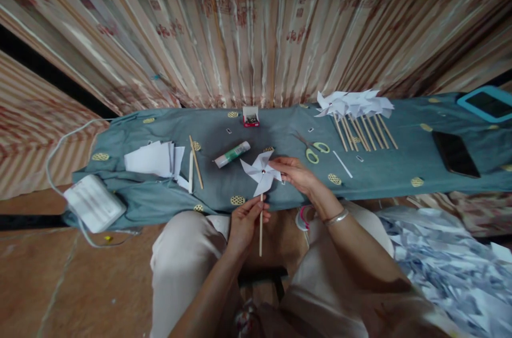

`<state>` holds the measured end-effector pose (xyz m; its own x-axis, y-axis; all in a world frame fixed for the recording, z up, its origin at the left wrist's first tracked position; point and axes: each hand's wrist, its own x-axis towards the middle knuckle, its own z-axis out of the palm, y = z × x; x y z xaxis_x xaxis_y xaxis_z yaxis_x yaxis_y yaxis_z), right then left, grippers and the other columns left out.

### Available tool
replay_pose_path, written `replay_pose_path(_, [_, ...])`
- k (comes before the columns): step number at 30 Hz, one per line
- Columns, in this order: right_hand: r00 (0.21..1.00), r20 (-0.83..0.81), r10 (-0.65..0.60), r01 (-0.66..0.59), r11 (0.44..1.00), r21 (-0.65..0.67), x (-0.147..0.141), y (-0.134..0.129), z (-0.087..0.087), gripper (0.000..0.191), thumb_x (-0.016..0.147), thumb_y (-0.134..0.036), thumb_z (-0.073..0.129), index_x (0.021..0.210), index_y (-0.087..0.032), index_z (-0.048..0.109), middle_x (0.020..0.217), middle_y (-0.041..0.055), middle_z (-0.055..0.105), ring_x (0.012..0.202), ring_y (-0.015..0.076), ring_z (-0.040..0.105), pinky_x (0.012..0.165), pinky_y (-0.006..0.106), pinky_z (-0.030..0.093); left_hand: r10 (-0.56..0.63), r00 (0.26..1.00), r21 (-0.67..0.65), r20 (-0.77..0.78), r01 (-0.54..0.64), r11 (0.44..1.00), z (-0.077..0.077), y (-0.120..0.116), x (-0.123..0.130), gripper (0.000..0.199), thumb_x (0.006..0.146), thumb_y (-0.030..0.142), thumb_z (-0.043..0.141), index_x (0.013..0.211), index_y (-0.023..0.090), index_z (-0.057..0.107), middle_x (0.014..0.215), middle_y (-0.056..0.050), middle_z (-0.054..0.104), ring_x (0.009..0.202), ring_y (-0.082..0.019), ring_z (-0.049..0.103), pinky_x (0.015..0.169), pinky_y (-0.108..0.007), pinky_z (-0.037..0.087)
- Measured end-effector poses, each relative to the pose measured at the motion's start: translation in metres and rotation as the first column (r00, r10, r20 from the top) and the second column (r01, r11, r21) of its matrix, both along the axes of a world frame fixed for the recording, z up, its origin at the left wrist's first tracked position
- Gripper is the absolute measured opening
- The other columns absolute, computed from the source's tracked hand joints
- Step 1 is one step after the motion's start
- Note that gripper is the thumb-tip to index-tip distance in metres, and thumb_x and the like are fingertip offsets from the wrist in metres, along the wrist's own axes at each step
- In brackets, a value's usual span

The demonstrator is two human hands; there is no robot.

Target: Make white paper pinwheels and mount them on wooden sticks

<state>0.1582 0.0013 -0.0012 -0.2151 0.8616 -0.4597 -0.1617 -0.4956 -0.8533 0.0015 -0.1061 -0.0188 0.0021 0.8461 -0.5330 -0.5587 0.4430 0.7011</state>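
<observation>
A white paper pinwheel (262,171) with a dark pin at its centre is held upright over the front edge of the cloth-covered table. My left hand (248,219) is closed round its wooden stick (261,231), just below the paper blades. At the pinwheel's right side, my right hand (298,174) pinches a blade, its fingertips partly behind the paper. Beyond the pinwheel lie a glue stick (232,154) and a small red box of pins (250,117). Green-handled scissors (313,148) rest to the right of them.
Several finished pinwheels (356,105) lie at the back right, near a phone (455,153) and a blue-framed device (488,104). Paper sheets (152,159), loose sticks (196,162) and a white power strip (95,203) are at left. White paper pieces (452,268) are heaped lower right.
</observation>
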Motion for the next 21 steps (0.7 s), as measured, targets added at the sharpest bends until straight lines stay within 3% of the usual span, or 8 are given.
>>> replay_pose_path(6, [0.998,-0.027,-0.060,0.061,0.997,0.040,0.016,0.008,0.008,0.028,0.060,-0.037,0.086,0.077,-0.018,0.073,0.079,0.0017,0.073,0.068,0.0109,0.062,0.069,0.025,0.052,-0.071,0.997,0.043,-0.008,0.071,0.997,0.016,0.026,0.005,0.042,0.054,0.033,0.091,0.087,0.011,0.078,0.071,-0.005,0.073,0.051,-0.008,0.060,0.051,-0.019,0.050])
replay_pose_path(11, [0.993,-0.030,-0.114,0.116,0.991,0.072,0.029,0.015,0.016,0.032,0.056,-0.042,0.087,0.072,-0.019,0.071,0.073,0.0003,0.071,0.066,0.0111,0.062,0.067,0.024,0.052,-0.119,0.992,0.097,-0.032,0.121,0.988,0.025,0.056,0.014,0.038,0.052,0.032,0.091,0.081,0.012,0.077,0.070,-0.006,0.073,0.051,-0.009,0.062,0.052,-0.021,0.051])
replay_pose_path(16, [0.983,-0.021,-0.183,0.184,0.978,0.095,0.035,0.022,0.019,0.040,0.052,-0.050,0.087,0.068,-0.019,0.068,0.066,0.0006,0.070,0.062,0.0123,0.061,0.062,0.025,0.050,-0.167,0.985,0.140,-0.042,0.171,0.975,0.024,0.080,0.022,0.039,0.052,0.032,0.091,0.081,0.011,0.077,0.070,-0.006,0.073,0.051,-0.010,0.064,0.053,-0.022,0.053])
replay_pose_path(21, [0.981,0.016,-0.194,0.192,0.977,0.094,0.034,0.024,0.018,0.044,0.050,-0.056,0.085,0.065,-0.020,0.066,0.063,0.0007,0.069,0.059,0.0120,0.059,0.057,0.023,0.048,-0.156,0.987,0.145,-0.038,0.160,0.977,0.019,0.087,0.026,0.038,0.051,0.033,0.091,0.080,0.012,0.077,0.069,-0.005,0.073,0.051,-0.010,0.063,0.053,-0.022,0.054])
